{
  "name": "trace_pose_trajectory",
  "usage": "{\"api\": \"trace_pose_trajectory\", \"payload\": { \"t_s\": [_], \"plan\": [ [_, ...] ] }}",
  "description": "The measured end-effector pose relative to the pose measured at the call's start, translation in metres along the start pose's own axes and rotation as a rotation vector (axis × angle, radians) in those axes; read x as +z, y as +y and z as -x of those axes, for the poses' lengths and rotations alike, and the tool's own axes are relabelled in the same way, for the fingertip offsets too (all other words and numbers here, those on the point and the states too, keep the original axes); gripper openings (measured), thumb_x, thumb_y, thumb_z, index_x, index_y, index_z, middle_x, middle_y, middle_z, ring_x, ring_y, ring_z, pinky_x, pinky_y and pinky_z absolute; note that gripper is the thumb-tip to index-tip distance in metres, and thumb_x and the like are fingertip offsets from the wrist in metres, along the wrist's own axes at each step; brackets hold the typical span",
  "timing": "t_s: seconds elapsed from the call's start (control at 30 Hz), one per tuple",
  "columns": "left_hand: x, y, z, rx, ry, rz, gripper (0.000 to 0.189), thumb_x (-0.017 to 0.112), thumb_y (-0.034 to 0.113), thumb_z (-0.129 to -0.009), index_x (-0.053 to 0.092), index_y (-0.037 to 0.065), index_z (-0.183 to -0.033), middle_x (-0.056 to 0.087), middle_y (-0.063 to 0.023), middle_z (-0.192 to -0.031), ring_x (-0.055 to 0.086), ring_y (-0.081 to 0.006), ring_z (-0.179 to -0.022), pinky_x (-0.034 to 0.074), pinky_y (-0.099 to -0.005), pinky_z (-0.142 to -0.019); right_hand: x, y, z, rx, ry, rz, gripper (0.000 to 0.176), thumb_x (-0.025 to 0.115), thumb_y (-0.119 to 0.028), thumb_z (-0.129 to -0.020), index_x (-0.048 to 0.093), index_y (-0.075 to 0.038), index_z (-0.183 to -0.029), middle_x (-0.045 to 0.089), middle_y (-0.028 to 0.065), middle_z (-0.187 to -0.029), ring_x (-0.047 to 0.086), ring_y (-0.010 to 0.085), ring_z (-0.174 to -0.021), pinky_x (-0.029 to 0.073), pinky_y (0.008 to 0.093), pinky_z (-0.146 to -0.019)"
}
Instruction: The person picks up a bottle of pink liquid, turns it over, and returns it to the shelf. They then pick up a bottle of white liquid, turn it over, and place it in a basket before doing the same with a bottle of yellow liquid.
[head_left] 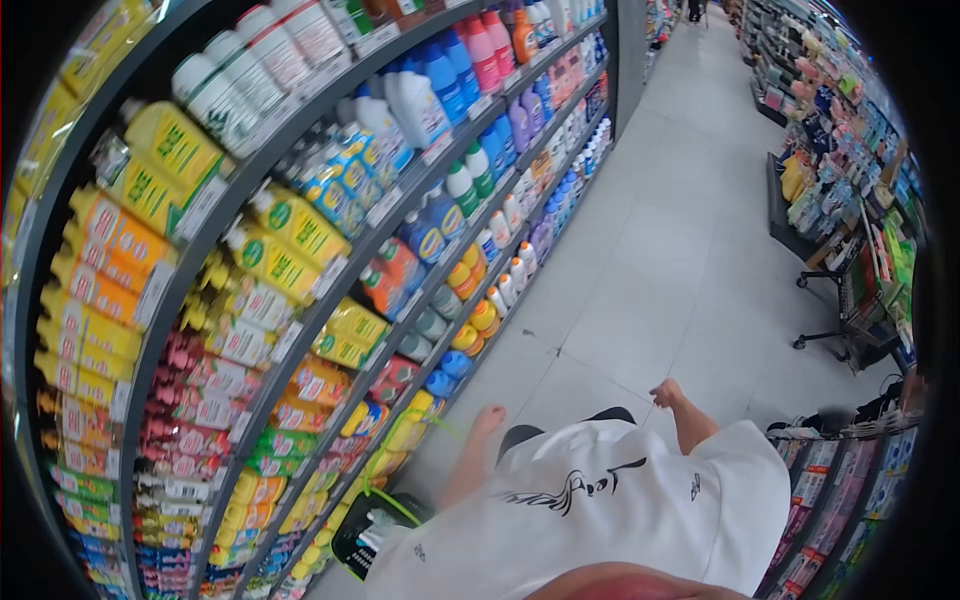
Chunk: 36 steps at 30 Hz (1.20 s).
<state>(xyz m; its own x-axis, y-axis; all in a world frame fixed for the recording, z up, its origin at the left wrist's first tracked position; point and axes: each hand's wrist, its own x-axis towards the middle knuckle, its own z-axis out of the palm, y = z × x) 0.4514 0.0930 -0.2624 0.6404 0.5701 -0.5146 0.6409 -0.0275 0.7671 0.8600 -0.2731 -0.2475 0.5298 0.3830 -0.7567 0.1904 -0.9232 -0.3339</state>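
Note:
My left hand (489,419) hangs low over the floor on the shelf side, its fingers small and blurred. On the other side of my white shirt (590,500), my right hand (665,393) hangs over the grey floor with its fingers curled; whether anything is in it is too small to tell. Near the lower shelves, a black basket (352,538) with a green handle holds some white and blue items.
Shelves (290,100) of cleaning bottles curve along the left. A tiled aisle (640,240) runs ahead. Racks of goods (820,150) and a wheeled stand (840,300) line the right, with another shelf (825,490) at the lower right.

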Motion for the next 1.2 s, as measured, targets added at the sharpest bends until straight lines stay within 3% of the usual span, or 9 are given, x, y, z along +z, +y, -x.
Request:
{"api": "trace_pose_trajectory", "payload": {
  "t_s": [0.3,0.4,0.5,0.57,0.63,0.7,0.73,0.83,1.2],
  "plan": [
    [-0.029,-0.025,-0.119,-0.132,-0.110,-0.251,0.026,0.061,0.022,-0.086,0.068,0.003,-0.103,0.069,-0.0089,-0.094,0.066,-0.0205,-0.083,0.051,-0.0340,-0.075,0.080,0.067,-0.043,0.056,-0.312,-0.100,0.019,0.064,-0.017,-0.081,0.069,-0.005,-0.094,0.068,0.0135,-0.074,0.065,0.0231,-0.062,0.054,0.0382,-0.060],
    [-0.029,-0.050,-0.149,0.937,0.271,-0.331,0.021,0.061,0.019,-0.085,0.069,0.004,-0.097,0.070,-0.0066,-0.091,0.066,-0.0214,-0.083,0.050,-0.0357,-0.074,0.078,0.047,-0.068,-0.048,-0.258,-0.102,0.015,0.067,-0.018,-0.077,0.071,-0.006,-0.086,0.069,0.0140,-0.077,0.065,0.0238,-0.063,0.054,0.0381,-0.061],
    [-0.045,-0.032,-0.170,-0.050,-0.181,-0.171,0.020,0.061,0.018,-0.085,0.069,0.003,-0.096,0.069,-0.0069,-0.090,0.065,-0.0213,-0.082,0.050,-0.0355,-0.073,0.064,0.034,-0.116,-0.498,-0.022,-0.098,0.012,0.070,-0.019,-0.072,0.072,-0.008,-0.077,0.069,0.0146,-0.081,0.065,0.0244,-0.063,0.053,0.0380,-0.062],
    [-0.058,-0.017,-0.199,-0.176,-0.237,-0.148,0.019,0.061,0.017,-0.085,0.068,0.003,-0.096,0.069,-0.0070,-0.089,0.065,-0.0212,-0.081,0.050,-0.0354,-0.072,0.038,0.002,-0.168,-0.910,0.217,0.001,0.011,0.072,-0.019,-0.069,0.073,-0.009,-0.071,0.070,0.0150,-0.083,0.065,0.0248,-0.064,0.053,0.0380,-0.063],
    [-0.071,0.004,-0.237,-0.187,-0.256,-0.124,0.019,0.061,0.016,-0.085,0.068,0.003,-0.095,0.069,-0.0072,-0.088,0.065,-0.0211,-0.081,0.049,-0.0352,-0.071,-0.039,-0.093,-0.207,-0.809,0.046,0.989,0.017,0.064,-0.025,-0.072,0.070,-0.009,-0.070,0.071,0.0112,-0.081,0.068,0.0262,-0.068,0.054,0.0358,-0.063],
    [-0.081,0.024,-0.282,-0.177,-0.267,-0.113,0.018,0.061,0.016,-0.085,0.068,0.002,-0.095,0.068,-0.0074,-0.087,0.065,-0.0210,-0.080,0.049,-0.0351,-0.071,-0.117,-0.199,-0.171,-0.045,0.101,-0.207,0.028,0.059,-0.028,-0.084,0.072,-0.004,-0.081,0.071,0.0117,-0.081,0.067,0.0204,-0.067,0.055,0.0346,-0.064],
    [-0.087,0.036,-0.307,-0.161,-0.267,-0.103,0.018,0.061,0.015,-0.085,0.068,0.002,-0.095,0.068,-0.0074,-0.087,0.064,-0.0209,-0.080,0.049,-0.0350,-0.070,-0.144,-0.235,-0.160,-0.036,0.152,-0.522,0.033,0.060,-0.029,-0.084,0.068,0.000,-0.097,0.071,0.0140,-0.083,0.067,0.0204,-0.069,0.055,0.0338,-0.065],
    [-0.101,0.093,-0.391,-0.090,-0.258,-0.060,0.017,0.061,0.014,-0.085,0.067,0.001,-0.094,0.068,-0.0077,-0.086,0.064,-0.0207,-0.079,0.049,-0.0348,-0.069,-0.209,-0.315,-0.145,-0.183,0.191,-0.634,0.034,0.060,-0.028,-0.088,0.064,0.002,-0.106,0.069,0.0109,-0.087,0.066,0.0178,-0.077,0.053,0.0311,-0.065],
    [-0.074,0.564,-0.496,0.560,-0.164,0.149,0.026,0.061,0.016,-0.092,0.061,0.000,-0.112,0.068,-0.0100,-0.101,0.064,-0.0154,-0.093,0.050,-0.0298,-0.082,-0.402,-0.398,-0.241,-0.638,0.181,-0.638,0.029,0.063,-0.023,-0.088,0.064,0.002,-0.102,0.068,0.0080,-0.084,0.064,0.0145,-0.078,0.050,0.0286,-0.073]
  ]
}}
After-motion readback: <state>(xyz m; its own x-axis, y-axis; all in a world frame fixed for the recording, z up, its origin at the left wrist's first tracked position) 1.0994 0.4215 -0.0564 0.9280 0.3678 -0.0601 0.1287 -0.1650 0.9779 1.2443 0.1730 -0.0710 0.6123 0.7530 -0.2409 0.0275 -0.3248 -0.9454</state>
